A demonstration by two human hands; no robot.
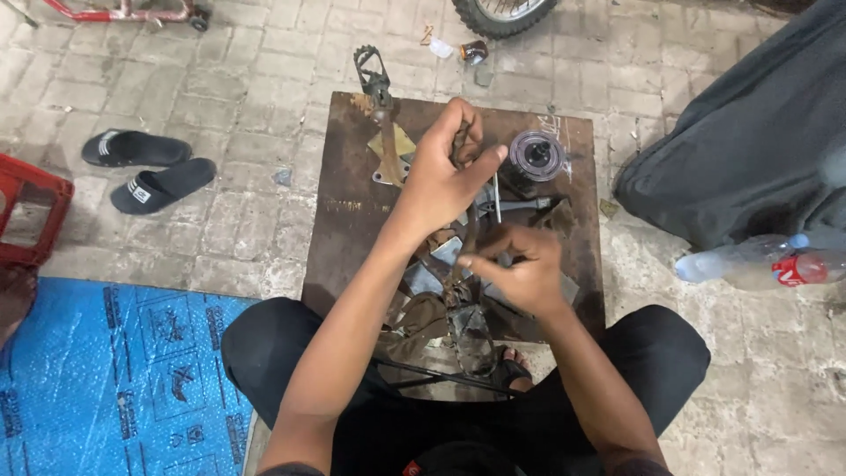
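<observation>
While left hand [445, 172] grips metal part [460, 141], right hand [520, 269] fingers pinch thin rod [497, 198]; red-labelled clear bottle [762, 264] right.

wheel [504, 15]: cut off at top | part under left hand [445, 167]: hidden | red crate [31, 216]: cropped left

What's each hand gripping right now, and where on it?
Left hand grips the upper end of a dark metal part; right hand pinches a thin rod at its lower end.

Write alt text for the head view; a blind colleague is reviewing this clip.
Seen from above, a seated person's left hand grips a rusty metal part over a brown steel plate on a paved floor, while the right hand pinches a thin rod. Black sandals lie to the left, a plastic bottle to the right.
</observation>
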